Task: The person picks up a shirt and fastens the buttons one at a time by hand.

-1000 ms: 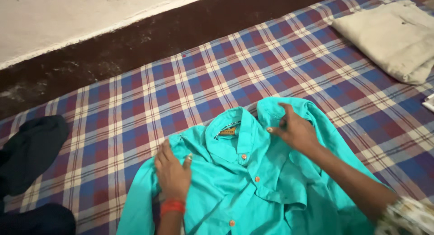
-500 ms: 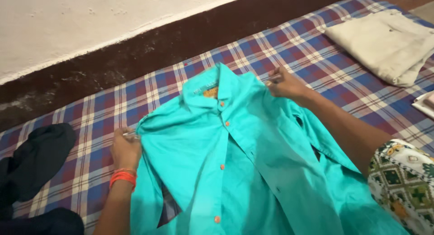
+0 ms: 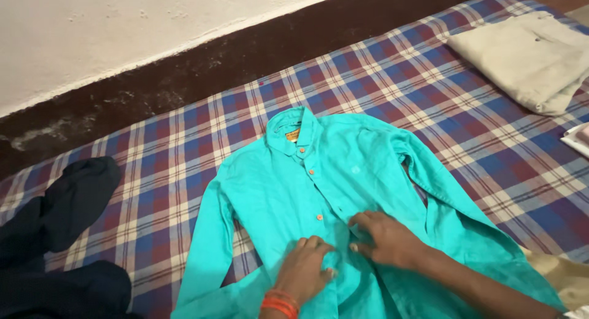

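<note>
The shirt [image 3: 331, 196] is lying face up across the centre of the frame on the checked sheet [image 3: 429, 86], collar toward the upper left, both sleeves spreading out to the sides. The left hand [image 3: 305, 270] is resting palm down on the lower front panel, fingers together and flat, clamped on nothing. The right hand [image 3: 383, 238] is lying just beside it at the button line, fingers slightly curled with the tips pressing on the cloth; whether they are pinching the placket cannot be told. Judgement: the front is being smoothed flat near the lower buttons. To do this well, both palms should be sweeping outward from the button line toward the side seams, keeping the placket straight and the collar undisturbed. Wrinkles are showing near the right-hand sleeve and need working out toward the cuff. A folded beige cloth [image 3: 527, 55] is lying at upper right, a dark garment [image 3: 61, 208] at lower left, both well apart from the shirt.
</note>
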